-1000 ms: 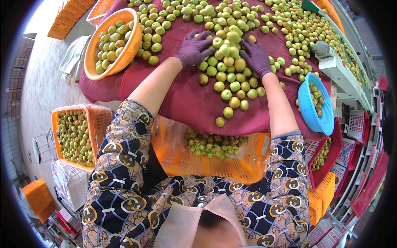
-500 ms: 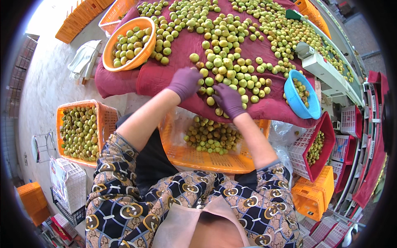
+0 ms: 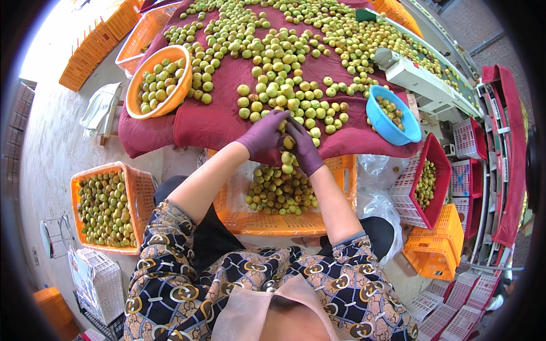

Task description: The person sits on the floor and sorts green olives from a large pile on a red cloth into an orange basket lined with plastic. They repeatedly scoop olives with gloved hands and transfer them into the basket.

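Note:
My left hand (image 3: 265,134) and my right hand (image 3: 305,149), both in purple gloves, meet at the near edge of the cloth-covered table (image 3: 216,120). Their fingers curl toward each other around a few small round green-brown fruits (image 3: 289,142). Below the fingers, more fruits hang in the gap between the hands, over an orange crate (image 3: 267,225). A pile of the same fruit (image 3: 278,190) lies inside that crate. Loose fruits (image 3: 278,91) spread across the red cloth just beyond my fingertips. The inner sides of both hands are partly hidden.
An orange basin (image 3: 186,85) of fruit sits at the table's left, a blue basin (image 3: 414,132) at its right. Crates of fruit stand on the floor: an orange one (image 3: 149,187) at left, a red-and-white one (image 3: 405,196) at right. A pale machine (image 3: 418,82) adjoins the table.
My hands have come closer together and drawn back toward me to the table edge, bringing fruits between them. The whole view has shifted, with the table now sitting further left.

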Available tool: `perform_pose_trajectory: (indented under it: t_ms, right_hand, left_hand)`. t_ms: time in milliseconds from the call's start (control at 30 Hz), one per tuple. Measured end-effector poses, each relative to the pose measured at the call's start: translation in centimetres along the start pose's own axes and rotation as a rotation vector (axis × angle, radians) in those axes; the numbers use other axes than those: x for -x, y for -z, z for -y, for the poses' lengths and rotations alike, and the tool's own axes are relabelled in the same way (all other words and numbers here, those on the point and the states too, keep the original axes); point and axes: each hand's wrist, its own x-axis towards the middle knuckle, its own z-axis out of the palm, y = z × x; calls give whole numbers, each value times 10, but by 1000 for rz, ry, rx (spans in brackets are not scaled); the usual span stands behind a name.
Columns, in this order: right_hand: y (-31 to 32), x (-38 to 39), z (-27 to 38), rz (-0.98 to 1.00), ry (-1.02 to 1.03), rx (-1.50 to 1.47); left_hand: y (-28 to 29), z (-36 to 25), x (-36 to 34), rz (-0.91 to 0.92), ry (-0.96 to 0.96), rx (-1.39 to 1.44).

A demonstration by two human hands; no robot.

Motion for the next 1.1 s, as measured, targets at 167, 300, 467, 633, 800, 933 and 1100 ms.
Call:
perform_pose_trajectory:
  t_ms: [167,300,467,633,800,933,1100]
  right_hand:
    - [33,-15,-25,-9,-76,-262]
    - [86,-30,-5,-100,-150,-658]
    - [176,-40,104,-250,392,-1146]
    - [191,-56,100,-269,366,-943]
    - [147,-123,53,-283,333,591]
    - [111,-186,26,-85,604,1208]
    - [87,-174,-7,-28,581,1274]
  left_hand:
    - [-21,-12,-3,10,-16,182]
    - [0,-19,-12,-73,58,70]
    - [48,77,-24,-228,361,-336]
    - [43,114,-30,-104,184,-483]
    - [40,93,-51,264,461,-620]
    - [45,92,-32,197,338,-703]
    - [48,93,-29,102,603,-466]
